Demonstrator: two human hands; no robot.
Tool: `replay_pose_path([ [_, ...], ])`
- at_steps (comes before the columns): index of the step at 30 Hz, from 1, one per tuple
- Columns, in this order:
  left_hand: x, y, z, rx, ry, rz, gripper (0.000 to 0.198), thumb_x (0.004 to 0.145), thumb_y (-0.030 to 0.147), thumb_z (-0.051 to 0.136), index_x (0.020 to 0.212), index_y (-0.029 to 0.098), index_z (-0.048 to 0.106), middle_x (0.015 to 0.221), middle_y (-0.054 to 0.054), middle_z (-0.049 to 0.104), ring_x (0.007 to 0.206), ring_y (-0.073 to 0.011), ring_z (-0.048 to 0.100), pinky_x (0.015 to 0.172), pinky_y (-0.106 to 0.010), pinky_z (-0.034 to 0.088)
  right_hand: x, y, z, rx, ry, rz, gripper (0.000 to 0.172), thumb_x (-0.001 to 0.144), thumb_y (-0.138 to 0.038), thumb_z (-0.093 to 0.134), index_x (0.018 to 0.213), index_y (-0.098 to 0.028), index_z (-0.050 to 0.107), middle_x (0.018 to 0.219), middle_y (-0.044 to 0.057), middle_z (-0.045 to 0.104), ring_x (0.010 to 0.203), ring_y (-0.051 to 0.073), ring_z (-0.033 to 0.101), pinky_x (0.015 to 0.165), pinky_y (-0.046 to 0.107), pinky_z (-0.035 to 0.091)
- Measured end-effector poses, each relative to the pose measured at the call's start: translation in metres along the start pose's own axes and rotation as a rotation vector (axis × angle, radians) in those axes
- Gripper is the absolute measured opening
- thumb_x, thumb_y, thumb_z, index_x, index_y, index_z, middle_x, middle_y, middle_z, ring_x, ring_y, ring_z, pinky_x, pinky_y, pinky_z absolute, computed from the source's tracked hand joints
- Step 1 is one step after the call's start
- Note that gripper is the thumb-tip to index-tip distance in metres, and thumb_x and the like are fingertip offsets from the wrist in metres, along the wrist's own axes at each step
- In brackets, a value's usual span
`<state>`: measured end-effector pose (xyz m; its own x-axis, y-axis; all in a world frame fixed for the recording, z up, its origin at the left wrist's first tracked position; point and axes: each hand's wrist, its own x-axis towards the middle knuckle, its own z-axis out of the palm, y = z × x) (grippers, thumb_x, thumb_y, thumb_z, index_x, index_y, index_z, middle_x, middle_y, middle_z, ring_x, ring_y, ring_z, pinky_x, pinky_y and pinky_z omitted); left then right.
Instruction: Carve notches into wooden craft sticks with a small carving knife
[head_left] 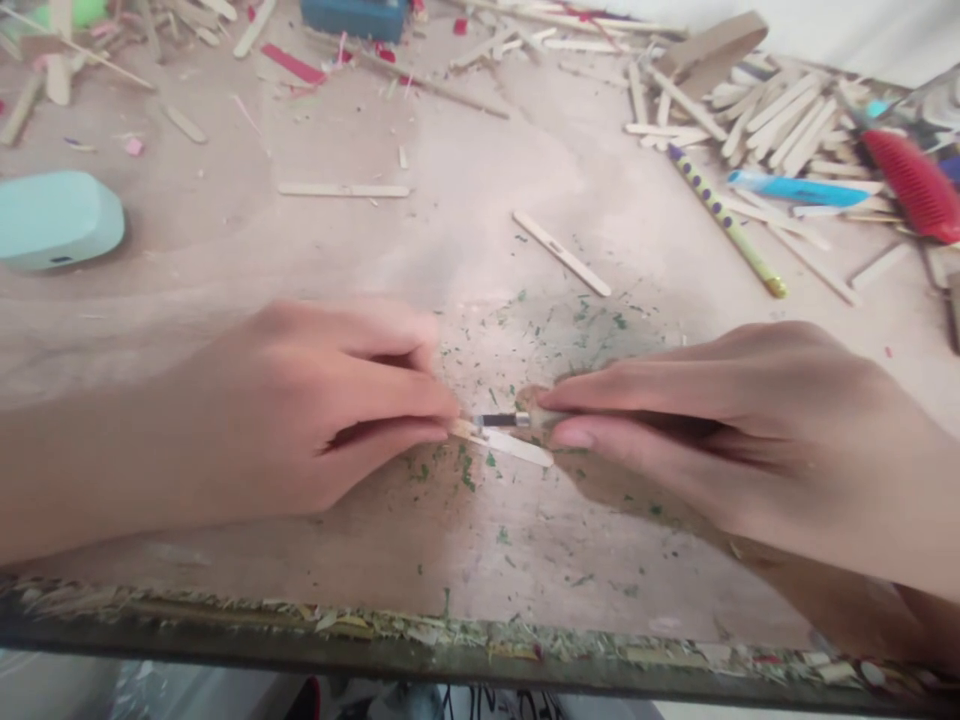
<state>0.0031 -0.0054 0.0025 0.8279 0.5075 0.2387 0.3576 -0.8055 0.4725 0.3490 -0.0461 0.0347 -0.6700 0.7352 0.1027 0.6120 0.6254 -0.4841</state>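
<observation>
My left hand point(300, 410) rests on the wooden board point(465, 250) with thumb and forefinger pinched on one end of a small flat wooden stick point(517, 448). My right hand point(742, 440) comes in from the right, fingers closed round a thin tool. Its dark metal tip point(501, 420) pokes out and touches the stick between the two hands. Green shavings point(465, 470) lie scattered around and under the stick.
A loose stick point(561, 252) lies just beyond the hands, another point(343, 189) further left. A pile of sticks point(780, 115), a dotted pencil point(724, 218), a blue pen point(799, 188) and a red comb point(915, 185) sit at back right. A pale teal case point(56, 218) is at left.
</observation>
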Motion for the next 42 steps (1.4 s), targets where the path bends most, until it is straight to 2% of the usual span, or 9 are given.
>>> replay_pose_path([
  [7, -0.002, -0.010, 0.009, -0.094, 0.059, 0.040, 0.031, 0.134, 0.023, 0.065, 0.126, 0.036, 0.091, 0.118, 0.009, 0.090, 0.095, -0.0112, 0.081, 0.097, -0.022, 0.059, 0.002, -0.001, 0.000, 0.102, -0.004, -0.046, 0.023, 0.135, -0.037, 0.072, 0.119, -0.029, 0.087, 0.109, -0.001, 0.096, 0.082, 0.015, 0.086, 0.067, 0.029, 0.060],
  [10, -0.001, -0.012, 0.008, -0.085, 0.061, 0.054, 0.032, 0.135, 0.024, 0.064, 0.126, 0.035, 0.092, 0.117, 0.008, 0.089, 0.093, -0.0103, 0.080, 0.093, -0.021, 0.058, 0.003, 0.000, 0.003, 0.171, -0.007, -0.048, 0.023, 0.135, -0.039, 0.075, 0.122, -0.026, 0.088, 0.102, -0.003, 0.092, 0.075, 0.010, 0.079, 0.068, 0.026, 0.057],
  [14, 0.002, -0.009, 0.003, -0.020, 0.016, 0.054, 0.036, 0.135, 0.023, 0.064, 0.122, 0.034, 0.096, 0.114, 0.006, 0.089, 0.091, -0.0111, 0.080, 0.091, -0.022, 0.059, 0.004, 0.001, 0.005, 0.225, -0.002, -0.036, 0.021, 0.134, -0.038, 0.076, 0.127, -0.025, 0.091, 0.091, -0.005, 0.084, 0.072, 0.010, 0.075, 0.076, 0.024, 0.062],
  [19, 0.006, -0.007, 0.003, -0.054, 0.028, 0.048, 0.041, 0.134, 0.021, 0.063, 0.114, 0.031, 0.097, 0.109, 0.006, 0.089, 0.085, -0.0099, 0.079, 0.080, -0.024, 0.055, 0.002, 0.006, 0.004, 0.194, -0.026, -0.028, 0.024, 0.135, -0.042, 0.074, 0.127, -0.033, 0.095, 0.092, -0.003, 0.087, 0.072, 0.017, 0.081, 0.066, 0.030, 0.063],
  [22, 0.007, -0.008, 0.003, -0.074, 0.019, 0.039, 0.041, 0.134, 0.020, 0.063, 0.115, 0.032, 0.097, 0.100, 0.008, 0.082, 0.077, -0.0064, 0.072, 0.073, -0.023, 0.048, 0.000, 0.008, 0.002, 0.180, -0.027, -0.012, 0.027, 0.134, -0.047, 0.075, 0.124, -0.035, 0.097, 0.086, -0.003, 0.086, 0.076, 0.021, 0.084, 0.063, 0.032, 0.062],
  [25, 0.005, -0.009, 0.004, -0.061, 0.026, 0.043, 0.043, 0.135, 0.024, 0.062, 0.112, 0.033, 0.098, 0.091, 0.007, 0.076, 0.070, -0.0080, 0.065, 0.067, -0.027, 0.044, 0.000, 0.008, 0.000, 0.175, -0.036, -0.014, 0.029, 0.134, -0.046, 0.074, 0.121, -0.034, 0.097, 0.091, -0.003, 0.089, 0.080, 0.020, 0.087, 0.060, 0.032, 0.061],
  [30, 0.004, -0.010, 0.006, -0.078, 0.065, 0.044, 0.041, 0.135, 0.023, 0.064, 0.112, 0.032, 0.097, 0.091, 0.007, 0.073, 0.070, -0.0067, 0.063, 0.068, -0.028, 0.041, 0.000, 0.005, -0.004, 0.162, -0.024, -0.026, 0.029, 0.134, -0.041, 0.074, 0.119, -0.032, 0.096, 0.098, -0.002, 0.093, 0.081, 0.019, 0.089, 0.059, 0.031, 0.062],
  [37, 0.005, -0.007, -0.001, -0.062, 0.005, 0.031, 0.038, 0.135, 0.022, 0.065, 0.119, 0.035, 0.097, 0.096, 0.008, 0.073, 0.073, -0.0064, 0.064, 0.070, -0.026, 0.043, -0.001, 0.007, 0.003, 0.128, 0.007, -0.014, 0.023, 0.133, -0.045, 0.076, 0.132, -0.038, 0.098, 0.100, -0.003, 0.094, 0.087, 0.021, 0.091, 0.069, 0.031, 0.068],
  [42, 0.005, -0.008, 0.001, -0.067, 0.020, 0.042, 0.041, 0.134, 0.019, 0.064, 0.115, 0.032, 0.097, 0.094, 0.008, 0.072, 0.071, -0.0056, 0.063, 0.068, -0.025, 0.042, 0.000, 0.006, 0.001, 0.169, -0.018, -0.014, 0.027, 0.134, -0.042, 0.074, 0.123, -0.037, 0.098, 0.093, -0.002, 0.090, 0.077, 0.021, 0.086, 0.056, 0.034, 0.061],
])
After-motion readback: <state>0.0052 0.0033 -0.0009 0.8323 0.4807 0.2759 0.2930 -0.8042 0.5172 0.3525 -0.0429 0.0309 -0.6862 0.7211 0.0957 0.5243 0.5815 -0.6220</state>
